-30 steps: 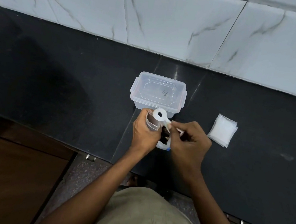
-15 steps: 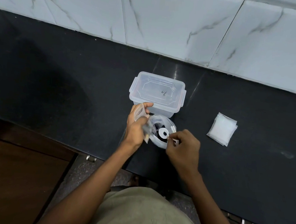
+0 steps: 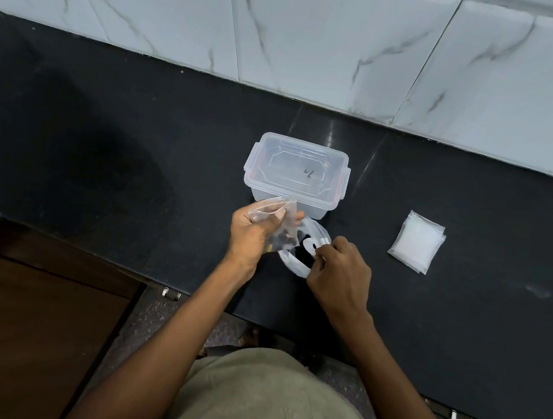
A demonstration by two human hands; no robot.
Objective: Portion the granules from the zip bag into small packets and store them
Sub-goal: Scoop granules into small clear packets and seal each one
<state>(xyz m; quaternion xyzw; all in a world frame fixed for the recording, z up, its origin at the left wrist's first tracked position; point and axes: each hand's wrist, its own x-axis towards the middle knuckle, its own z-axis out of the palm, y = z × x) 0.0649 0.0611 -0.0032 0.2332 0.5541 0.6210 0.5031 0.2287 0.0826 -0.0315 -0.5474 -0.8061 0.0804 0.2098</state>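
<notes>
Zip bag [image 3: 301,251]: open-mouthed on the black countertop [image 3: 137,160], just in front of the clear lidded container [image 3: 297,174], dark granules [image 3: 299,256] visible inside. White scoop [image 3: 312,245] down in the bag mouth, bowl toward the left.

Small packet [image 3: 275,221]: clear plastic, raised off the counter at the left edge of the zip bag, mouth uppermost, a little dark granule fill [image 3: 282,242] collected at the bottom corner.

Left hand [image 3: 252,234]: fingers and thumb curled round the upper part of the small packet, thumb pressed on the front film. Firm pinch, nothing else held.

Right hand [image 3: 340,274]: fingertips bunched and pinching the scoop handle at the right side of the bag mouth. Contact with the bag rim itself: cannot tell.

Stack of empty packets [image 3: 416,241]: flat on the countertop, well to the right of the zip bag, apart from both hands.

Container: lid on, clips along the short sides, a small dark mark on the lid.

Behind the countertop: white marble-pattern wall tiles [image 3: 320,36]. Lower left: brown wooden surface [image 3: 27,326] below counter level.
</notes>
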